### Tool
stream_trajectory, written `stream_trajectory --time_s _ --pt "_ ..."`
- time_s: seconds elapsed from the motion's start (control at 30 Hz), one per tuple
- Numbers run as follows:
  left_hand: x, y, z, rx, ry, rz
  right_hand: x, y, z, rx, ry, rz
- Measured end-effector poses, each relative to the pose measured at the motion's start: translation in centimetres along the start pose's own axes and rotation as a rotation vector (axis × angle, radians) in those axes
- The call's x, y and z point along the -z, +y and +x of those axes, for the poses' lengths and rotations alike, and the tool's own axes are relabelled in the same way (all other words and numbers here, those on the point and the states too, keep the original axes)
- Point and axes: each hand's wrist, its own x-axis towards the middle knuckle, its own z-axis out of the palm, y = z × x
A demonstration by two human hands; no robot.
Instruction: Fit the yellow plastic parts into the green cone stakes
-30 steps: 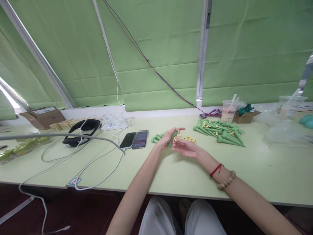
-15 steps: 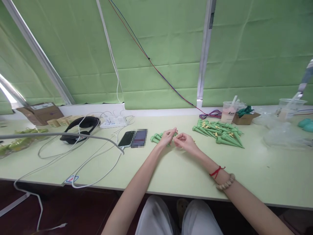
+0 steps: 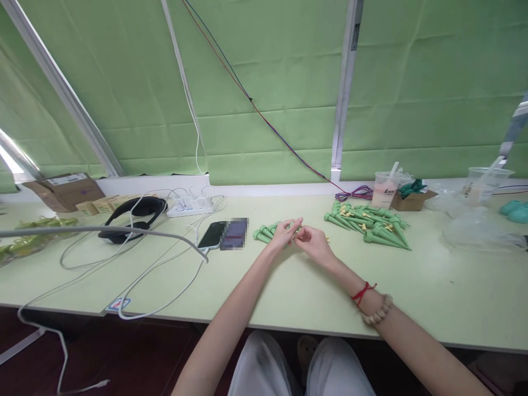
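Just beside left hand (image 3: 284, 235): green spikes (image 3: 261, 236).

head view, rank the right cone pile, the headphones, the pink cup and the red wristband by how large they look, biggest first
1. right cone pile
2. headphones
3. pink cup
4. red wristband

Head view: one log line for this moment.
left hand: holding green cone, mostly hidden | right hand: fingers meeting left hand, contents unclear | cone pile: right of both hands
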Motion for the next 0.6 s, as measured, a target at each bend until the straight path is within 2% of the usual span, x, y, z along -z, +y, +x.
stream_trajectory --time_s 0.03,0.1,0.23,0.33,0.4,0.47,0.6 --pt "0.0 0.0 0.0 0.004 0.012 -0.015 -0.1 0.0 0.0 0.048 0.042 -0.015" --pt "0.1 0.1 0.0 -0.015 0.028 -0.071 -0.2 -0.2 0.1 -0.029 0.044 0.081" --pt "0.3 0.6 -0.2 -0.089 -0.015 -0.142 -0.1 -1.1 0.0 -0.440 -0.209 0.372" --pt "0.5 0.9 -0.5 -0.165 -0.069 -0.186 0.2 -1.7 -0.3 -0.602 -0.403 0.619" --pt "0.6 1.1 -0.6 -0.175 -0.112 -0.244 0.3 -1.9 -0.4 -0.656 -0.456 0.798" --pt "0.7 1.3 -0.8 -0.158 -0.140 -0.283 0.2 -1.9 -0.5 -0.674 -0.443 0.924" --pt "0.8 1.7 -0.9 -0.179 -0.150 -0.299 -0.1 -1.7 -0.5 -0.654 -0.370 0.987"
